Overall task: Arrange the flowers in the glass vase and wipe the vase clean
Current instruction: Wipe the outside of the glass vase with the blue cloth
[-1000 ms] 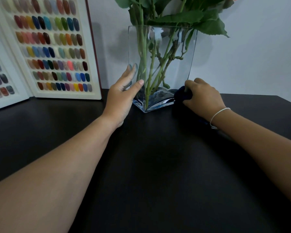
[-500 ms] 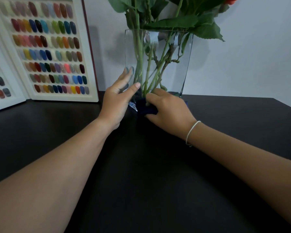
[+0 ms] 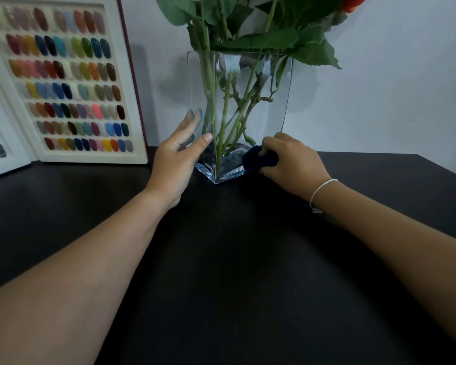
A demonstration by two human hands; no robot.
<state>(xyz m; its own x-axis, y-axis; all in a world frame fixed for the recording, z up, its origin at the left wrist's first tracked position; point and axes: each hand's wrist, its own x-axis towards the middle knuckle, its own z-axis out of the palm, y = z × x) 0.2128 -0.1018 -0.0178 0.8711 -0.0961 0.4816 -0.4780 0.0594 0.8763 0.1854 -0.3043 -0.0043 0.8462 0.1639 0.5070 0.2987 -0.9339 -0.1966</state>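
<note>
Left hand (image 3: 174, 164) lay flat, fingers straight, bracing tall clear square glass vase (image 3: 263, 101); right hand (image 3: 291, 160) clutched dark blue cloth (image 3: 258, 160) at base. Glass likely slick, fragile, top-heavy; steady low.

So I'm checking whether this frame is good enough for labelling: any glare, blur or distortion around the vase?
Head view: the glass vase shows pale reflections near its rim; the left hand has fingertips softened behind the glass; the dark cloth in the right hand nearly merges with the black table; wide-angle bending tilts the nail colour chart.
</note>
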